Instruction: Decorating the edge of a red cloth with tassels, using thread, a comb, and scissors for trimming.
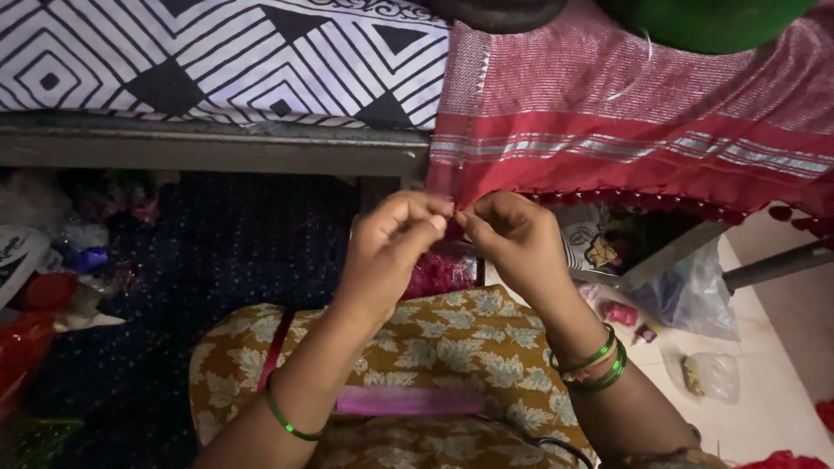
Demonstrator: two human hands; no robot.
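In the head view, the left hand and the right hand are seen brought together just below the hanging edge of a red cloth with silver stripes. The fingers of both hands are pinched closed at the cloth's lower corner, where a fringe of small red tassels runs along the hem; what exactly is gripped between the fingertips is too small to be told. The cloth is draped over the edge of a bed, beside a black-and-white patterned sheet. Green bangles are worn on the right wrist, and a single green bangle on the left. A pink flat object is laid across the lap, on a yellow floral garment. Clear plastic bags are seen on the floor to the right.
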